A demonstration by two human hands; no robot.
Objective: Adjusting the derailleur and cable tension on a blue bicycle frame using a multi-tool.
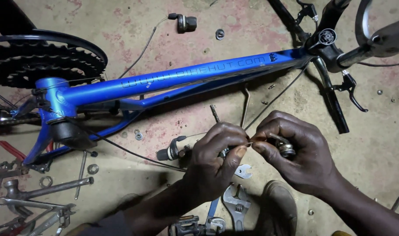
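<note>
Pinching a thin cable end (248,144) between both hands, the left hand (217,157) closes on it while the right hand (291,150) clamps a small metal fitting (286,147) steady. They meet just below the blue bicycle frame (186,78) lying on the floor (374,153), with an adjustable wrench (235,202) near.

A bare concrete floor (374,153) fills the whole scene, grey-tan and rough, with worn patches of faded red paint (247,17) at the far side and in the middle. Small dark specks and grit lie scattered over it. The light is dim and warm, brightest across the middle. Deep shadow covers the far left corner (7,15) and the near edge.
</note>
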